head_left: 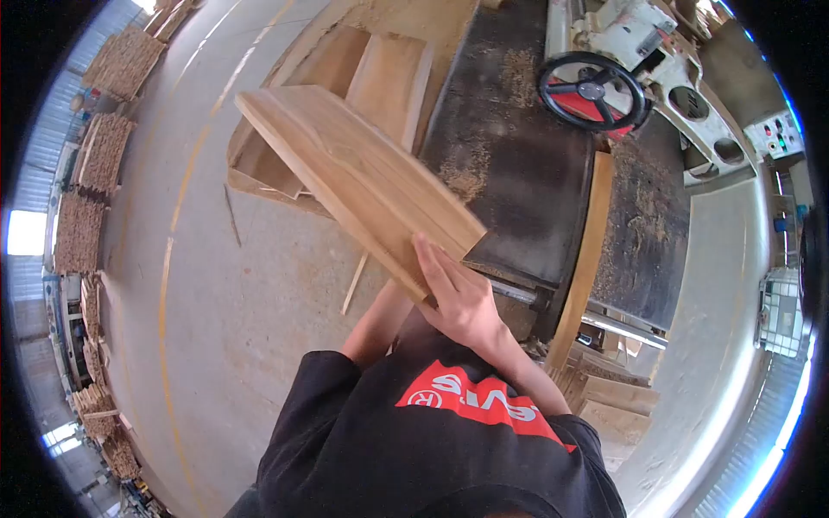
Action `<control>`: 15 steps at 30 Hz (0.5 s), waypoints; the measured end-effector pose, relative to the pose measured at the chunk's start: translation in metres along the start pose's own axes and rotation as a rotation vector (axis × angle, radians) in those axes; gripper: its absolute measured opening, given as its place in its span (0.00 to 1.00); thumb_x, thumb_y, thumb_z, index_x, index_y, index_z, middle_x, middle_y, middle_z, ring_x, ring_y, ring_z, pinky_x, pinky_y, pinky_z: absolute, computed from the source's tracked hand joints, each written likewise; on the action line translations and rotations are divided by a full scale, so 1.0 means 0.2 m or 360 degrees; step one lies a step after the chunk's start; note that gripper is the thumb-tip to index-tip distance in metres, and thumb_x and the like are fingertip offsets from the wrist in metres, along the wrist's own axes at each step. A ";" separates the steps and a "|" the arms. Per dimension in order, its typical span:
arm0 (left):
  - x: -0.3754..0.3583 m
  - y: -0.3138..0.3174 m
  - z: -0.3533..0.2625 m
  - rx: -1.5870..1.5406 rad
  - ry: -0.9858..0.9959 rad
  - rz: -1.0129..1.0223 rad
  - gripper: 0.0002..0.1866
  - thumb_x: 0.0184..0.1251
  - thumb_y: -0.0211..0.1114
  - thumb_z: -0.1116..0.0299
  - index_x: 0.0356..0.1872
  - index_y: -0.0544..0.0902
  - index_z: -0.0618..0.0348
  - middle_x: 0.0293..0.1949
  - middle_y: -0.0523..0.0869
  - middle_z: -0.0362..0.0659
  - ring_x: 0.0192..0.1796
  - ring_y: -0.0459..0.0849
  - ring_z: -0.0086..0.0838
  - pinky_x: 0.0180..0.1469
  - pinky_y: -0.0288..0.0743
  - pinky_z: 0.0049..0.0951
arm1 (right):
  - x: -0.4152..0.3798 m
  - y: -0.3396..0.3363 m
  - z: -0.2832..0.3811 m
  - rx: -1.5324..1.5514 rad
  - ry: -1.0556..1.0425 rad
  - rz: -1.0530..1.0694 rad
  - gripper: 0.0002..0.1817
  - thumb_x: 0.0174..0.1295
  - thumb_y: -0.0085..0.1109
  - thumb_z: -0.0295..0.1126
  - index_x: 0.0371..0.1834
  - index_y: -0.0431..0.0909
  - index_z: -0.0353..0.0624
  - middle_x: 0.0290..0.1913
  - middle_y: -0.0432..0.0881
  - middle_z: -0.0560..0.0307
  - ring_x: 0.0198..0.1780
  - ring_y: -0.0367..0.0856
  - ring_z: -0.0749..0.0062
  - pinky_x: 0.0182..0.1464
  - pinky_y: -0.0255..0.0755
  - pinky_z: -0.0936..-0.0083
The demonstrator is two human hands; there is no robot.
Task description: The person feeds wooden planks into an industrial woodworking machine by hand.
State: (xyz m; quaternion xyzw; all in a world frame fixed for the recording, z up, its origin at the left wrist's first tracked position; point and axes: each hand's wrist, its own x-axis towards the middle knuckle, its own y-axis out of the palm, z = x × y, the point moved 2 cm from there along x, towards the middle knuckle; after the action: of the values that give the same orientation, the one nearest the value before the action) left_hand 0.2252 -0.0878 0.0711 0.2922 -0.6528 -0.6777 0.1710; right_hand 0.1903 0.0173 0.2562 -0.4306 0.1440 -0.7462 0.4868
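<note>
Both hands hold one end of a long wooden board (358, 181). On top, the right hand (458, 298) lies with fingers flat on the wood, and the left hand is hidden under the board, so its grip cannot be seen. It tilts up in the air, next to the dark machine table (518, 164) covered in sawdust.
</note>
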 end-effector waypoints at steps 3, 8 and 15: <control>-0.05 -0.01 0.02 0.0489 0.0148 -0.0217 0.33 0.84 0.53 0.36 0.68 0.80 0.55 0.52 0.87 0.39 0.52 0.85 0.26 0.54 0.79 0.30 | -0.07 -0.08 -0.02 0.0076 0.0424 0.0000 0.47 0.51 0.76 0.24 0.79 0.67 0.29 0.61 0.86 0.33 0.55 0.91 0.44 0.52 0.88 0.58; -0.31 0.14 -0.07 0.1514 0.0231 -0.1241 0.33 0.81 0.63 0.43 0.72 0.79 0.59 0.50 0.88 0.38 0.48 0.84 0.21 0.46 0.74 0.27 | -0.29 -0.16 -0.18 0.0019 0.0702 -0.0478 0.22 0.71 0.71 0.32 0.62 0.81 0.30 0.42 0.91 0.36 0.36 0.94 0.51 0.41 0.85 0.66; -0.73 0.02 -0.13 0.3526 0.0534 -0.0297 0.61 0.49 0.88 0.48 0.79 0.67 0.74 0.77 0.74 0.63 0.78 0.73 0.51 0.78 0.66 0.49 | -0.96 0.02 -0.40 0.0532 0.1471 -0.0280 0.18 0.71 0.72 0.39 0.44 0.83 0.31 0.30 0.86 0.42 0.33 0.89 0.59 0.34 0.78 0.65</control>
State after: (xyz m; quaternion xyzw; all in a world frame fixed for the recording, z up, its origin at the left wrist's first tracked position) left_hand 0.3525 -0.0193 0.1017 0.4183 -0.8392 0.3140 -0.1488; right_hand 0.1588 0.1630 0.1101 0.0185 0.1861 -0.9102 0.3697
